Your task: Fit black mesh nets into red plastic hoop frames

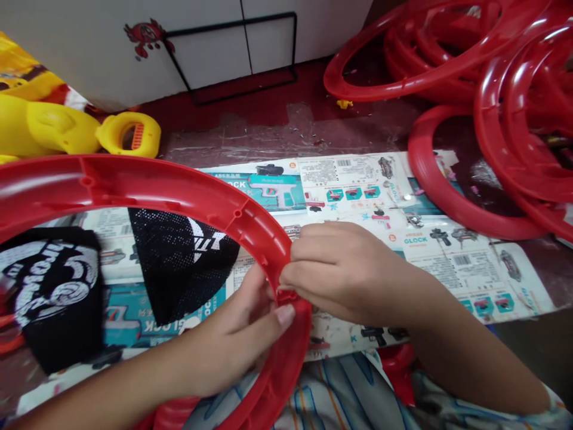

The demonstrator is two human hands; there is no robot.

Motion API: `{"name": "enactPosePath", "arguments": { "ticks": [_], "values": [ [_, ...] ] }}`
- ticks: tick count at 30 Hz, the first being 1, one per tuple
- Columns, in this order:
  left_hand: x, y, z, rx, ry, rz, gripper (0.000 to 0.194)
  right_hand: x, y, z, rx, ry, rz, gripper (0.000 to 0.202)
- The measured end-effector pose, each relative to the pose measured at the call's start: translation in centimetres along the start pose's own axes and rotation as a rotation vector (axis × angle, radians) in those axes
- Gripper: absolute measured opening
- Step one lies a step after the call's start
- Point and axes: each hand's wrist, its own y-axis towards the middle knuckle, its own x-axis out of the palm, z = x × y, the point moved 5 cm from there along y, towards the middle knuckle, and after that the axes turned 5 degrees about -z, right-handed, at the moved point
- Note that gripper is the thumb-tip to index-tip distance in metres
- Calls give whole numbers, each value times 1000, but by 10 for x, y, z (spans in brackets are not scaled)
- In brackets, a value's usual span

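Note:
A large red plastic ring (188, 185), its hollow ribbed side facing up, stretches from the left edge down toward my lap. My left hand (237, 337) holds it from the inner side, with the thumb lying across the channel. On the outer edge, the curled fingers of my right hand (344, 272) are pressed together on the ring, close to a small raised joint. Their tips are partly hidden, so any small part between them cannot be made out. Under the ring lie a black mesh piece (165, 263) and another black piece with white print (54, 334).
Several red rings (487, 119) are heaped at the right. Yellow plastic parts (62, 125) sit at the left. Printed card sheets (353, 173) cover the table (250, 134). Behind stands a white panel (224, 54) with a black wire frame (233, 22).

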Motion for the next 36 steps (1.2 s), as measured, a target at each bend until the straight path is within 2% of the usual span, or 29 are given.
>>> {"name": "enactPosePath", "arguments": {
  "ticks": [4,11,15,23,25,28,32,36],
  "values": [
    [-7,2,-2,64,98,116,31,2,1,1,-17,57,-7,23],
    [-3,5,-1,109,121,124,25,2,2,-1,-13,13,-8,26],
    [-4,7,0,85,171,160,23,3,2,-1,-37,8,4,25],
    [-1,5,2,10,158,30,31,4,1,3,-1,89,19,25],
    [0,3,0,-16,115,-25,39,5,0,4,17,104,31,24],
    [1,-1,-7,-69,50,-92,40,6,-2,5,47,102,13,22],
    [0,-1,-12,-101,53,-67,37,6,-3,6,54,127,2,21],
    [4,2,-10,-95,20,-9,47,7,-1,6,35,160,0,22]
  ]
}}
